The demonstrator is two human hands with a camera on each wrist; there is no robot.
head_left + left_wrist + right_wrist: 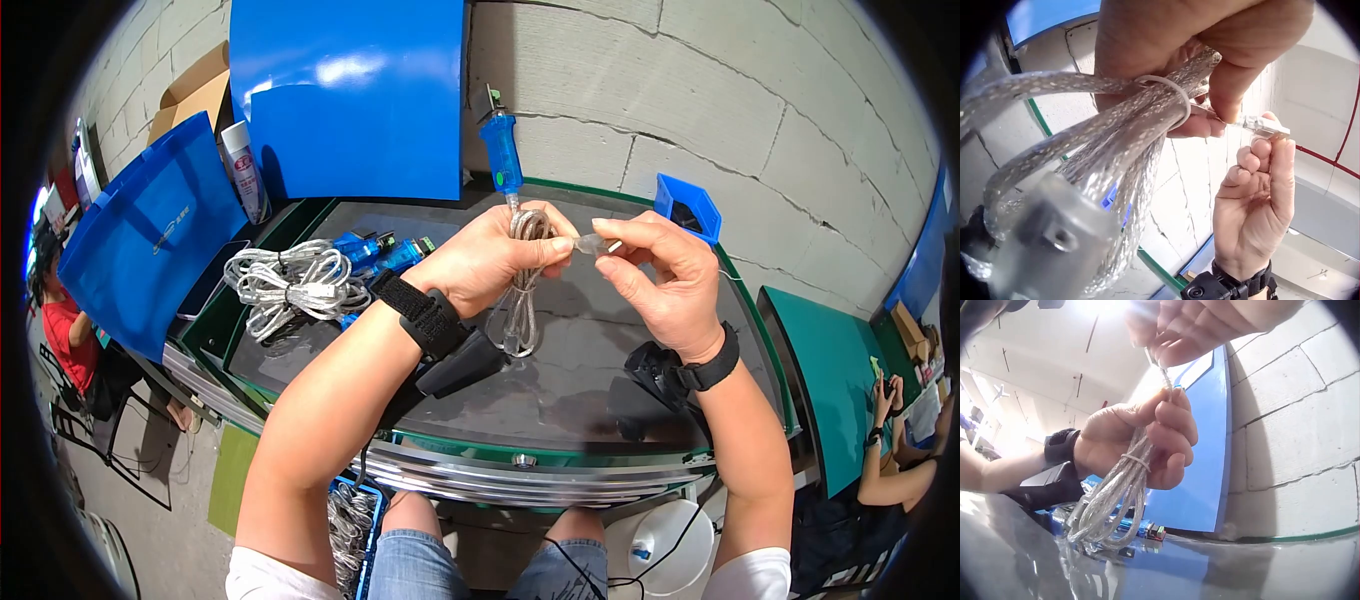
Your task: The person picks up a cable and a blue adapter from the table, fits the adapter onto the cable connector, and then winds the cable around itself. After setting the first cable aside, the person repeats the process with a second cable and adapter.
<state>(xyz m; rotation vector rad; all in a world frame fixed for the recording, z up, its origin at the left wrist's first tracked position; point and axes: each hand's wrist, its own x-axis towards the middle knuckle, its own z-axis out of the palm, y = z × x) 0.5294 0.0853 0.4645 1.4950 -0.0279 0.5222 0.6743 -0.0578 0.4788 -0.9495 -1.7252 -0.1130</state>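
Note:
My left hand (pixel 485 260) grips a coiled, clear-jacketed silver cable (pixel 520 325) over the table. A pale tie (pixel 1136 462) binds the coil. From the top of that hand rises the cable's translucent blue connector (pixel 502 155), with a small green terminal piece on its end. My right hand (pixel 668 275) pinches the cable's other end, a USB plug (pixel 1265 127), between thumb and fingers. The left thumb and fingertips hold the cord right beside this plug. A cloudy clear cylinder (pixel 1054 240) on the cable hangs close to the left wrist camera.
More bundled cables (pixel 290 285) with blue connectors lie on the dark tabletop (pixel 600 400) at left. A spray can (pixel 245 172) stands behind them, and a blue bin (pixel 688 208) sits at the back right. Below are a crate of cables (pixel 350 530) and a white bucket (pixel 675 545).

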